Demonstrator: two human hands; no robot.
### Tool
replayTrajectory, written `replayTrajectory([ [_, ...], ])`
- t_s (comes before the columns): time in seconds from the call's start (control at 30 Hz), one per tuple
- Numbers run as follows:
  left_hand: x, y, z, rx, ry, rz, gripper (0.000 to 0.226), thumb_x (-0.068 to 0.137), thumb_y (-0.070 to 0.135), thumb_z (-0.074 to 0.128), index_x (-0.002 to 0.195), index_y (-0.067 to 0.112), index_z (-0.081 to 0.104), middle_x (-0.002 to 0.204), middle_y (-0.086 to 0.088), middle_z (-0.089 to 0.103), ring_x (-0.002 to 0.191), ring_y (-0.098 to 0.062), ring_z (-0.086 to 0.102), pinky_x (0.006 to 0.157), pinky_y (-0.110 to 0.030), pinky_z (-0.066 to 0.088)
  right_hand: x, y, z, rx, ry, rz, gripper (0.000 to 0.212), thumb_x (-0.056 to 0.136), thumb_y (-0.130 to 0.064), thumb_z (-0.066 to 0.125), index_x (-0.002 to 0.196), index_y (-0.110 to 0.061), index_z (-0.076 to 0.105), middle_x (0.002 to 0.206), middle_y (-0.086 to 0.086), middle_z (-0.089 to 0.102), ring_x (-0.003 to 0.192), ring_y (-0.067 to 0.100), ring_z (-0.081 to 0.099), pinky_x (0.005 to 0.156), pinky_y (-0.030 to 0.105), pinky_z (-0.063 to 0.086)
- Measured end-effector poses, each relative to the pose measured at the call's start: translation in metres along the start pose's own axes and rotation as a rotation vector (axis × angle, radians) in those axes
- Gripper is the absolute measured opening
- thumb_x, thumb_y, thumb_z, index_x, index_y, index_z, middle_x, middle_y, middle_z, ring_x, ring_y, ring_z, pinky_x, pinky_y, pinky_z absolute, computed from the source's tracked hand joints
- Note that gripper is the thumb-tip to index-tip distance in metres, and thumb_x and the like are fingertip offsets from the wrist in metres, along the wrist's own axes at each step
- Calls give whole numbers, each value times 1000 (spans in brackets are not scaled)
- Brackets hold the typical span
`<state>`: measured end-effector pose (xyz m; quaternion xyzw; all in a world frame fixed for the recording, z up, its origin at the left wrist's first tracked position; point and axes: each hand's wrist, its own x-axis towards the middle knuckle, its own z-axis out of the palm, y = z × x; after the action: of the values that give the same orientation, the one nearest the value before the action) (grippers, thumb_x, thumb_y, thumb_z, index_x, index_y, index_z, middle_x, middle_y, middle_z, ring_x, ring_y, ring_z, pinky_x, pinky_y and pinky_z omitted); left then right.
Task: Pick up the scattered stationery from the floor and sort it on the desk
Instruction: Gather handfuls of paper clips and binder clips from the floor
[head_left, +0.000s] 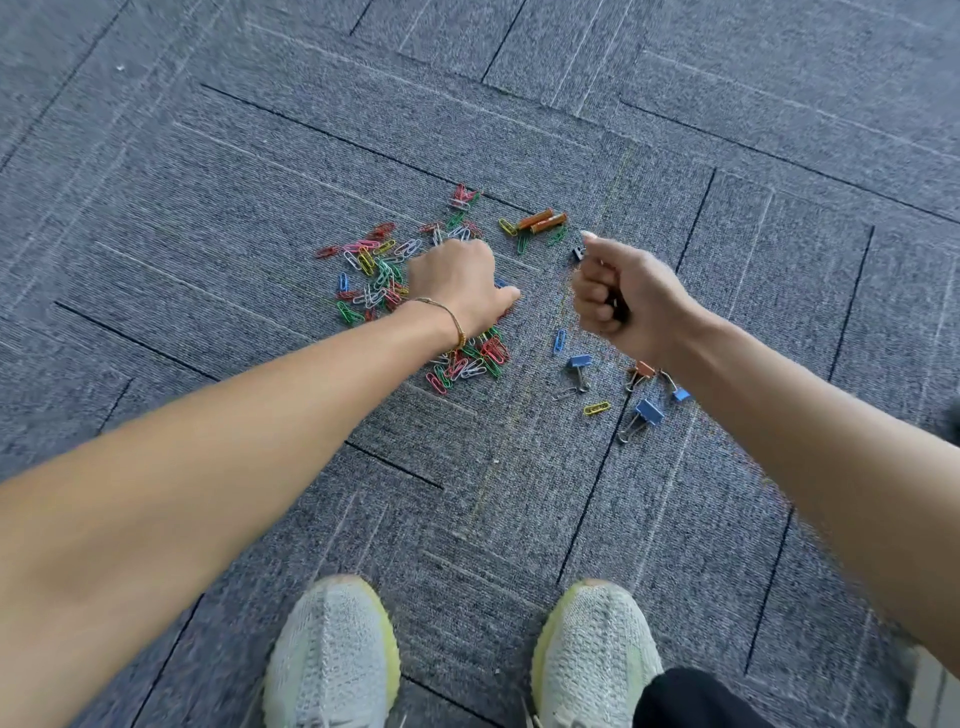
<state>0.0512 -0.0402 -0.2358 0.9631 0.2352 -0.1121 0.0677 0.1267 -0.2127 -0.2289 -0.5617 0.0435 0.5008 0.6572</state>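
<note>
Head view, looking down at grey carpet-tile floor (218, 218). Left hand (457, 283) reaches down into a loose pile of coloured paper clips (371, 267); fingers hidden under the hand among the clips, so cannot tell whether they pinch any; thumb points right. Thin bracelet (451, 317) on left wrist. Right hand (618, 296) hangs above floor, fingers curled into a fist round small dark items, prob. binder clips, only partly visible. On floor: two orange tubes (543, 221) beyond the pile; blue binder clips (647, 413) and one orange one (644, 370) near right wrist; single yellow clip (596, 408). Two pale knit shoes (332, 654) at bottom. No container in view.
</note>
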Motion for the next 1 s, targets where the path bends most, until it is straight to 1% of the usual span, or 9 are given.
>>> replayTrajectory([
  [0.1, -3, 0, 1, -80, 2, 14, 33, 91, 44, 53, 78, 16, 64, 77, -3, 65, 74, -27, 60, 65, -30, 42, 3, -6, -8, -258, 160, -80, 34, 103, -26, 50, 70, -18, 51, 51, -5, 37, 39, 10, 29, 36, 20, 20],
  [0.2, -7, -3, 4, -325, -58, 21, 28, 91, 33, 52, 74, 14, 64, 65, 2, 61, 60, -17, 55, 52, -25, 33, 8, -13, -16, -750, 308, -190, 6, 100, -16, 53, 99, -16, 59, 63, -3, 54, 46, 9, 39, 41, 26, 32],
  [0.33, -14, -3, 2, -1185, -288, -10, 30, 98, 19, 43, 72, 11, 56, 56, 3, 43, 46, -11, 33, 43, -23, 26, 22, -17, -21, -1304, 420, -281, 21, 93, -22, 53, 114, -28, 54, 85, 4, 69, 69, 22, 62, 66, 41, 55],
  [0.47, -22, -2, -3, -1702, -508, -98, 32, 93, 18, 33, 68, 15, 51, 55, 2, 35, 47, -13, 29, 46, -27, 13, 33, -16, -22, -1612, 356, -349, 22, 97, -28, 55, 118, -28, 48, 80, 4, 66, 68, 24, 62, 65, 37, 54],
  [0.6, -22, -5, -6, -1887, -589, -128, 30, 91, 23, 31, 69, 14, 49, 62, 0, 39, 50, -13, 33, 41, -22, 21, 40, -14, -23, -1719, 356, -413, 25, 100, -40, 55, 117, -23, 46, 67, 2, 58, 59, 22, 56, 61, 36, 50],
  [0.73, -19, -16, -10, -1867, -577, -204, 41, 97, 33, 40, 61, 16, 50, 59, 0, 48, 47, -12, 41, 39, -19, 24, 44, -13, -28, -1731, 340, -472, 27, 100, -43, 53, 114, -21, 46, 64, 2, 57, 56, 24, 54, 55, 33, 42],
  [0.83, -17, -25, -11, -1823, -532, -258, 41, 100, 30, 48, 60, 19, 46, 58, 3, 49, 46, -9, 43, 36, -17, 27, 46, -12, -30, -1742, 352, -504, 26, 102, -43, 49, 114, -20, 47, 63, 3, 56, 55, 24, 54, 55, 33, 42],
  [0.93, -17, -35, -10, -1839, -522, -291, 34, 102, 29, 48, 70, 18, 49, 65, 3, 51, 48, -7, 43, 39, -17, 26, 48, -12, -26, -1672, 403, -512, 22, 104, -40, 46, 111, -21, 54, 69, 0, 60, 59, 24, 56, 57, 31, 40],
  [1.0, -16, -41, -9, -1860, -504, -308, 30, 103, 29, 46, 77, 16, 54, 71, 3, 53, 53, -7, 43, 41, -17, 27, 49, -14, -20, -1504, 465, -464, 20, 104, -36, 46, 106, -21, 60, 75, 1, 62, 65, 25, 57, 61, 32, 42],
])
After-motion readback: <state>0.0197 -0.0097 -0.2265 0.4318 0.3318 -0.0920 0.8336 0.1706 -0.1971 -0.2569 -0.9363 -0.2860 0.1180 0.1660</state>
